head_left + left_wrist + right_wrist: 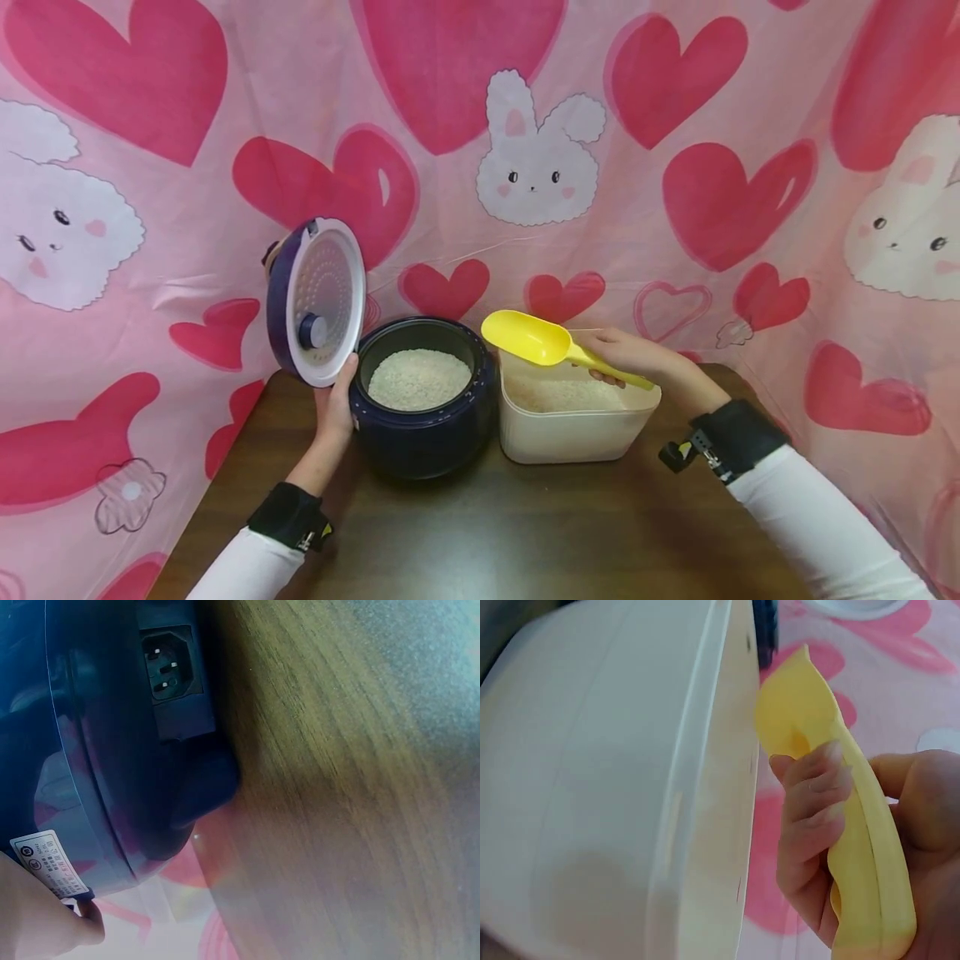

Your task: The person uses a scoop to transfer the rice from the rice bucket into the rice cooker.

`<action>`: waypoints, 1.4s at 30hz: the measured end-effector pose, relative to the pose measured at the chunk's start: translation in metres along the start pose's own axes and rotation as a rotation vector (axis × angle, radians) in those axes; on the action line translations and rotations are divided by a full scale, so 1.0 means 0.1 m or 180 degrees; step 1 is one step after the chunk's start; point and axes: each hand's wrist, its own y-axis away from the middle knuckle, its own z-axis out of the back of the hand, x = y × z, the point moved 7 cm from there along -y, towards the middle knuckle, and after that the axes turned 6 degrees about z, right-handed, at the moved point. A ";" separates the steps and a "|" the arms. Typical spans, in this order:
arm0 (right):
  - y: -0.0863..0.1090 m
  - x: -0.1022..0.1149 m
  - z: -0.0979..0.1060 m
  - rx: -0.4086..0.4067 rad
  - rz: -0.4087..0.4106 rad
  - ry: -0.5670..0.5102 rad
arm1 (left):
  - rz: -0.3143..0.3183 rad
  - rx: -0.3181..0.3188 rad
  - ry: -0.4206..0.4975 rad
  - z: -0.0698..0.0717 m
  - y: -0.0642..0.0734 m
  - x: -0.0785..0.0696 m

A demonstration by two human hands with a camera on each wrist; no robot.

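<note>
My left hand [335, 400] grips the lower rim of the purple rice cooker lid [279, 300], thumb along its pale inner side. The lid stands nearly upright at the cooker's left, its perforated inside turned to the right. White rice [420, 379] lies in the pot of the dark blue rice cooker [423, 442]. In the left wrist view, the cooker's power socket [171, 664] shows close to the hand. My right hand [618, 354] grips the handle of a yellow scoop [528, 337], whose bowl points left above the cream container [573, 437]. No rice shows in the bowl.
Rice [570, 396] also lies inside the cream container, which stands close to the cooker's right side. Both stand on a dark wooden table [480, 533]. Right behind them hangs a pink cloth [450, 208] with hearts and rabbits.
</note>
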 end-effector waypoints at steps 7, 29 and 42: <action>0.24 -0.26 0.15 -0.0004 -0.0345 0.0312 | 0.0061 -0.0004 -0.0051 0.01 0.01 0.03; 0.23 -0.08 0.05 -0.0465 -0.1250 0.2911 | -0.0005 -0.0041 0.0080 0.00 0.00 0.00; 0.10 -0.36 0.04 -0.0377 -0.1405 0.2565 | -0.0001 -0.0042 0.0064 0.00 0.01 0.00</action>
